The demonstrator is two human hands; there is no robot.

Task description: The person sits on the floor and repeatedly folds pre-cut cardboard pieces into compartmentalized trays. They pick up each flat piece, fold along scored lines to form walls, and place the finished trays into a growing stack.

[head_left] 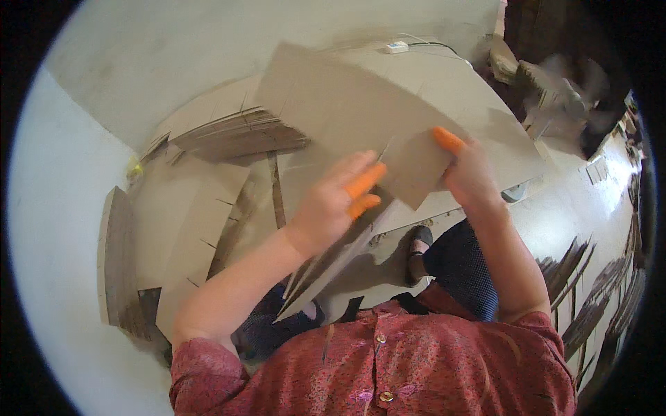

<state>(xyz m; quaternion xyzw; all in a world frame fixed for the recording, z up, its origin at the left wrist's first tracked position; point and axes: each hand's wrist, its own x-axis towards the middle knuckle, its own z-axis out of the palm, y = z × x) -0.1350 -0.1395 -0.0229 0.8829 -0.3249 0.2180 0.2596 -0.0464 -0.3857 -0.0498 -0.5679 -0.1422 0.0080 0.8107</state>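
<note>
My right hand (473, 172) grips the near right corner of a flat brown cardboard sheet (347, 104), thumb on top and the other fingers hidden beneath. An orange finger cover is on that thumb. The sheet is tilted above a table and has a thin slit near its near edge. My left hand (333, 201), slightly blurred, has its fingers stretched out at the sheet's near left edge; two of them wear orange covers. Whether they touch the sheet I cannot tell. Below this hand, several cardboard pieces (333, 256) lean on edge near my lap.
A fanned stack of slotted cardboard strips (239, 135) lies left on the table (499, 139). A white power strip (397, 47) with a cable sits at the back. More cardboard (121, 256) stands by the left wall, and bundled strips (590, 298) stand on the right. A blurred fan (572, 97) is at back right.
</note>
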